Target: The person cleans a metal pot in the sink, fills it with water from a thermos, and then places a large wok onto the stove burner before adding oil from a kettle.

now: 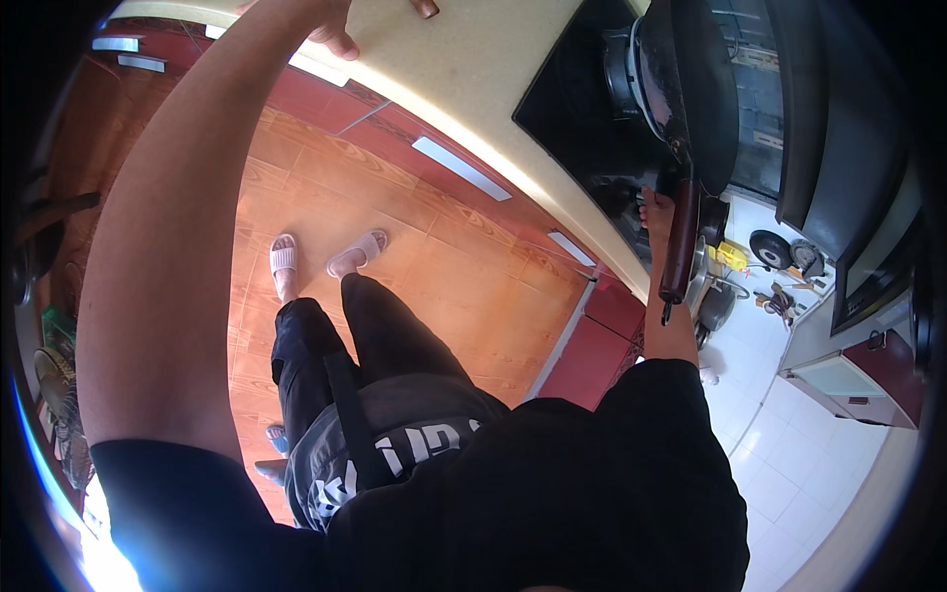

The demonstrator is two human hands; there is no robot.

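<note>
My left hand (334, 35) is on the edge of the pale countertop (459, 74), its thumb spread and its upper part cut off by the frame. My right hand (655, 213) is at the front edge of the black glass hob (570, 96), fingers bent near what looks like a control knob; its grip is partly hidden. Just beside it, the dark red-brown handle (681, 244) of a black wok (669, 81) crosses over my right forearm. The wok sits over a burner at the upper right. A brown wooden handle end (425, 8) lies on the countertop.
Red cabinets (399, 126) with pale handles run below the countertop. A dark pot (716, 307), a yellow package (731, 256) and black round items (770, 249) stand at the right. The range hood (851, 148) hangs at the right. Blue slippers (277, 439) are on the tiled floor (444, 259).
</note>
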